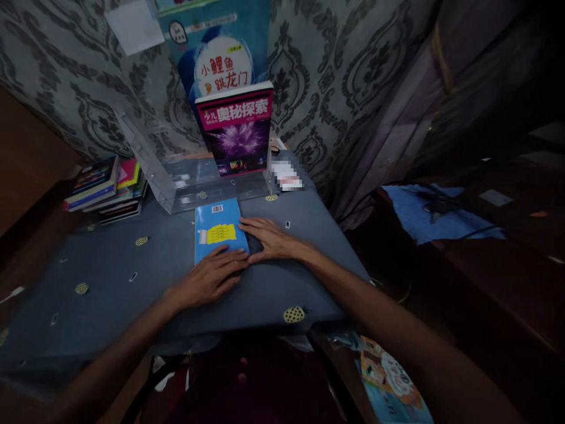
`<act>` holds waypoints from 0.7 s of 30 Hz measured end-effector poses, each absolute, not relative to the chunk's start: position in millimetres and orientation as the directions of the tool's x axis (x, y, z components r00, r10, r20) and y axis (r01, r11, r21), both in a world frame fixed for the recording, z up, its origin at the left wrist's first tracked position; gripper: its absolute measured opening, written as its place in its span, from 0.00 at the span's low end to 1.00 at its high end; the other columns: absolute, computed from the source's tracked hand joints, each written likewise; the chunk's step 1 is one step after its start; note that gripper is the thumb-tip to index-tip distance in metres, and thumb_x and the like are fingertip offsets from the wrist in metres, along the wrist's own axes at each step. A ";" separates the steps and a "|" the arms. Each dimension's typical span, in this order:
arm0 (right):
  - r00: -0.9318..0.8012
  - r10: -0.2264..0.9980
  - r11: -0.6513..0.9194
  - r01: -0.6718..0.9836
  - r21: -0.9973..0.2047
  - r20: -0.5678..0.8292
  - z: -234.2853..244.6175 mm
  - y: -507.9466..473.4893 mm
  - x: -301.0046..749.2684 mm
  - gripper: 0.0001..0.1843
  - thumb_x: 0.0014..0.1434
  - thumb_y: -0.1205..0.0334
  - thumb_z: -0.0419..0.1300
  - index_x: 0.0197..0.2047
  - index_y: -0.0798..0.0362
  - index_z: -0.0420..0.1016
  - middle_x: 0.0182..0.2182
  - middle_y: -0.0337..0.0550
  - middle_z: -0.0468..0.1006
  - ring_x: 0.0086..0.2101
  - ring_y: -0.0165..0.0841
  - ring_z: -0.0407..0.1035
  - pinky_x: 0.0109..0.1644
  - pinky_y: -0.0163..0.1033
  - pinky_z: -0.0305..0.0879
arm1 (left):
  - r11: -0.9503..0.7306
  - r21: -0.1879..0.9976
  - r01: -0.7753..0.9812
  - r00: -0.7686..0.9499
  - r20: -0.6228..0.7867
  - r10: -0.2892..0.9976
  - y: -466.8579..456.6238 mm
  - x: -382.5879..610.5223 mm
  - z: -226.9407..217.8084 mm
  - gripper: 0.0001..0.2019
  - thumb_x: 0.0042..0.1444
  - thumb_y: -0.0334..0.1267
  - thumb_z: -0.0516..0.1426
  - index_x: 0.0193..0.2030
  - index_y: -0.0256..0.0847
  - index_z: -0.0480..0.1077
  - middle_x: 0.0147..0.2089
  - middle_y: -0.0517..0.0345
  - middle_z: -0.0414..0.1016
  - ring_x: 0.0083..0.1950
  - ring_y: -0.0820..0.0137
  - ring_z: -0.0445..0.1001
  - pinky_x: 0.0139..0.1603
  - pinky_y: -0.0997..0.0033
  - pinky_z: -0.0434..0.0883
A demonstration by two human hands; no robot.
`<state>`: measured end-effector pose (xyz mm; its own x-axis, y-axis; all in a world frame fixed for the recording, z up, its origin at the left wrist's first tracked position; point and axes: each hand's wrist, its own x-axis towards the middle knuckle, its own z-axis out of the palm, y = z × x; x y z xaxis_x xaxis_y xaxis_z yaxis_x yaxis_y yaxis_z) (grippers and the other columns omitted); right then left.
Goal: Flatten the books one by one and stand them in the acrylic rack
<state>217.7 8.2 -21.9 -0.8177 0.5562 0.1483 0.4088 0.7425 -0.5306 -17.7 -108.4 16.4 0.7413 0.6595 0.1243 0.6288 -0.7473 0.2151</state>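
A blue book (207,213) with a yellow patch and a barcode lies flat on the table, right in front of me. Across its lower edge rests my left hand (216,274), fingers stretched out and lying flat. My right hand (271,238) is at the book's right edge, with its fingertips touching that side and its fingers extended. Behind the book stands a clear acrylic rack (165,185). In the rack's right part, a dark book with a pink title band (241,138) leans upright before a larger teal book (220,38).
A stack of books (106,185) sits at the table's back left. A blurred white packet (288,175) lies right of the rack. The patterned cloth (145,294) covers the table. At right, a blue cloth (410,212) lies on a dark surface. Colourful packaging (392,377) is low at right.
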 end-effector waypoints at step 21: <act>-0.878 0.411 0.885 0.320 -0.339 0.246 -19.4 -146.2 249.9 0.46 0.63 0.56 0.66 0.75 0.59 0.49 0.70 0.61 0.61 0.71 0.46 0.51 0.74 0.63 0.50 | -0.506 0.165 0.847 0.500 0.076 0.862 -218.7 -54.6 -14.3 0.51 0.62 0.65 0.54 0.79 0.43 0.30 0.80 0.44 0.41 0.79 0.48 0.46 0.75 0.42 0.53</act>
<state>249.9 -146.2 -19.4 -0.8778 0.4111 0.2459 0.3196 0.8849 -0.3388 -54.6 -218.7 -14.3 0.5005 0.8624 0.0759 0.8467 -0.5059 0.1651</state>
